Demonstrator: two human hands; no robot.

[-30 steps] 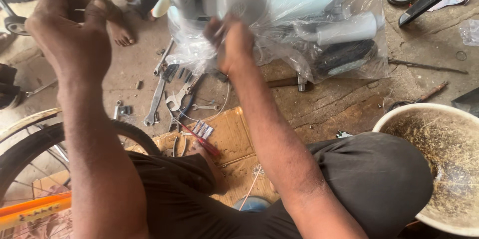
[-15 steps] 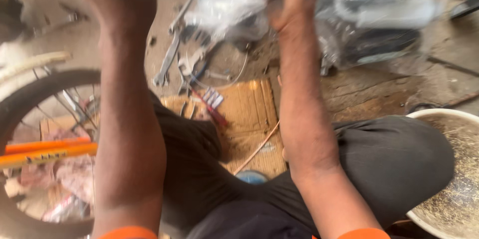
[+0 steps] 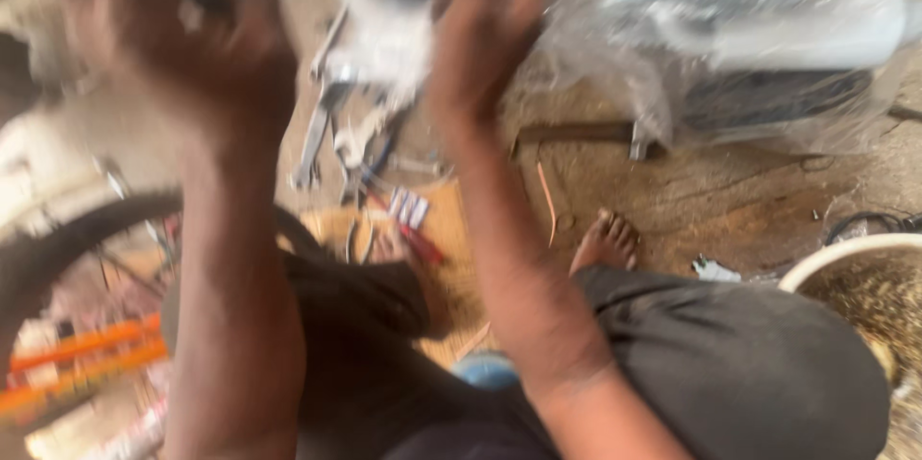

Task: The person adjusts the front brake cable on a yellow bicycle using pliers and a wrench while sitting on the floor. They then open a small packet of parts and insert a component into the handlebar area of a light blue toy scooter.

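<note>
Frame badly blurred. Right hand (image 3: 485,23) is up against the grey machine part (image 3: 384,13) under clear plastic wrap (image 3: 615,57); fingers look curled on it, but grip can't be confirmed. Left hand (image 3: 187,47) is raised, fingers spread wide, holding nothing visible.

Risks, judged: loose wrap could let the right hand slip. Spanners (image 3: 322,133) lie below both hands, near a bare foot (image 3: 605,241), so anything dropped lands on toes. A bike wheel (image 3: 86,258) crowds the left forearm.
</note>
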